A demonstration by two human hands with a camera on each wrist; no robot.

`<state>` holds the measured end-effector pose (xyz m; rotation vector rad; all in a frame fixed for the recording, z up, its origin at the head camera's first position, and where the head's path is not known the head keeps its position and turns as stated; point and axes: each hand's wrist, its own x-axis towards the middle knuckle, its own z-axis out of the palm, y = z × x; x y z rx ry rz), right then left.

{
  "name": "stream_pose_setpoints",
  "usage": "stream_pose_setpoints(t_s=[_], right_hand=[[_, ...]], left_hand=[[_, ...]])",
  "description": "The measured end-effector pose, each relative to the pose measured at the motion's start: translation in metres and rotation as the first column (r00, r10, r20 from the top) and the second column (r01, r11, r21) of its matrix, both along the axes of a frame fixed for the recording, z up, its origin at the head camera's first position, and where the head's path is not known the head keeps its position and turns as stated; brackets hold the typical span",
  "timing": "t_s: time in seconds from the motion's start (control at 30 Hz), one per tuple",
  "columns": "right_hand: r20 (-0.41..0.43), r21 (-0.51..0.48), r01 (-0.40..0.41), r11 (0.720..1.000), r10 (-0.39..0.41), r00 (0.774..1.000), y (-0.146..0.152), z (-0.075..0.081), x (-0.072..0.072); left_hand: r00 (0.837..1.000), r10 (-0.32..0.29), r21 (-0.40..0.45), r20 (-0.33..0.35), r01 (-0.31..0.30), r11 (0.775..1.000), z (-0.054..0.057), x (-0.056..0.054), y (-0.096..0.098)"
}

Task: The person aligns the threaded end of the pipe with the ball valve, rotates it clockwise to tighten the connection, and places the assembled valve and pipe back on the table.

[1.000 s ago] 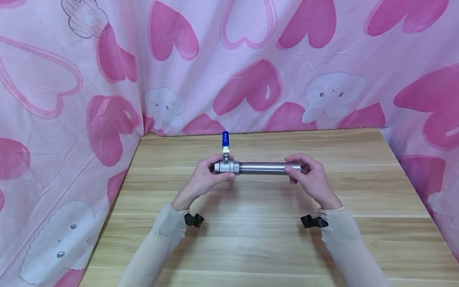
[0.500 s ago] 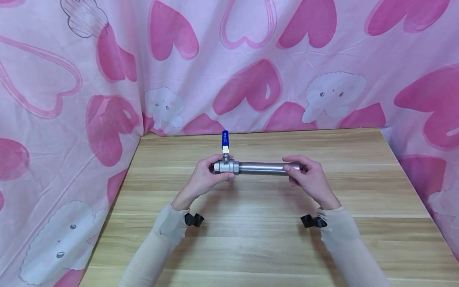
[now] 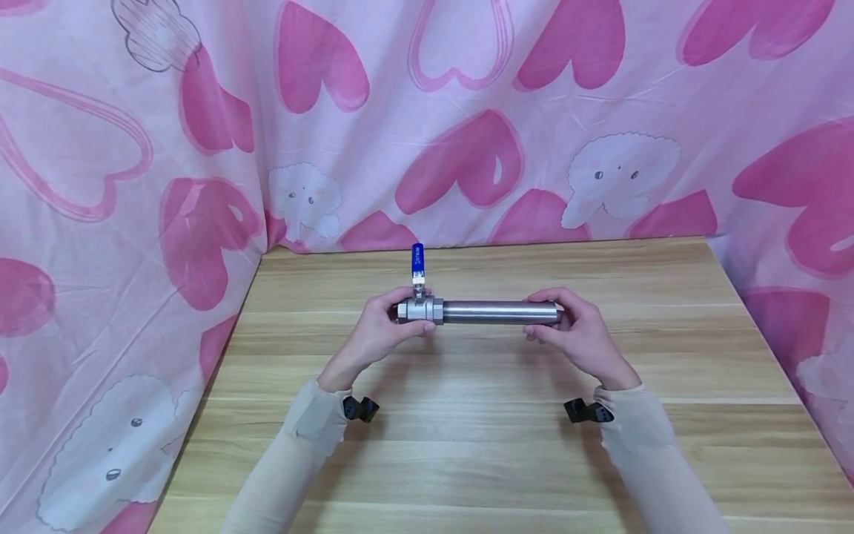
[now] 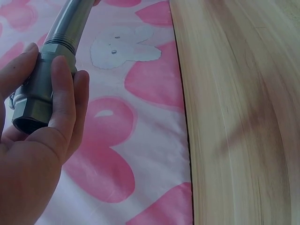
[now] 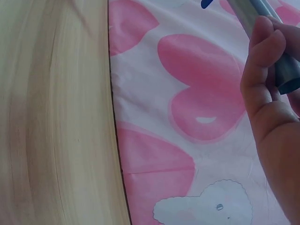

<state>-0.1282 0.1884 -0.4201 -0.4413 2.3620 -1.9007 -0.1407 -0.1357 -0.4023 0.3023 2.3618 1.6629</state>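
A steel ball valve [image 3: 420, 309] with a blue lever handle [image 3: 417, 259] is joined to a straight metal pipe [image 3: 490, 312]. Both are held level above the table. My left hand [image 3: 376, 326] grips the valve body, thumb on the near side and fingers behind it. In the left wrist view, screw threads [image 4: 60, 42] show where the pipe enters the valve [image 4: 40, 89]. My right hand [image 3: 579, 331] holds the pipe's free right end between thumb and fingers. The right wrist view shows the pipe's open end [image 5: 288, 79] sticking out past those fingers.
The wooden table [image 3: 467, 445] spreads beneath both hands. Pink heart-patterned cloth [image 3: 460, 148] hangs behind it and along both sides. Each sleeve cuff carries a small black wrist camera, one on the left [image 3: 361, 409] and one on the right [image 3: 588, 411].
My right thumb has slid from the pipe's front face down to its lower near side, and the fingers have shifted round the pipe. The left hand and the valve stay nearly still.
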Motion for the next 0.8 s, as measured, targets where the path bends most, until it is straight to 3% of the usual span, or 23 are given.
stream_pose_setpoints(t_s=[0.2,0.57,0.8], right_hand=[[-0.009,0.007,0.015,1.0,-0.015,1.0,0.0016,-0.0004,-0.0003],[-0.044,0.132,0.063,0.989,-0.058,0.997,0.0055,0.0033,-0.0001],[-0.052,0.127,0.087,0.988,-0.081,0.995,0.0064,0.0047,0.0005]], left_hand=[[1.0,0.0,0.001,0.004,0.0,1.0,-0.0008,0.0,0.0008],[1.0,0.002,0.016,0.001,-0.002,1.0,0.0024,0.0002,0.0037],[1.0,0.001,0.017,-0.008,-0.001,1.0,0.0027,0.0004,0.0057]])
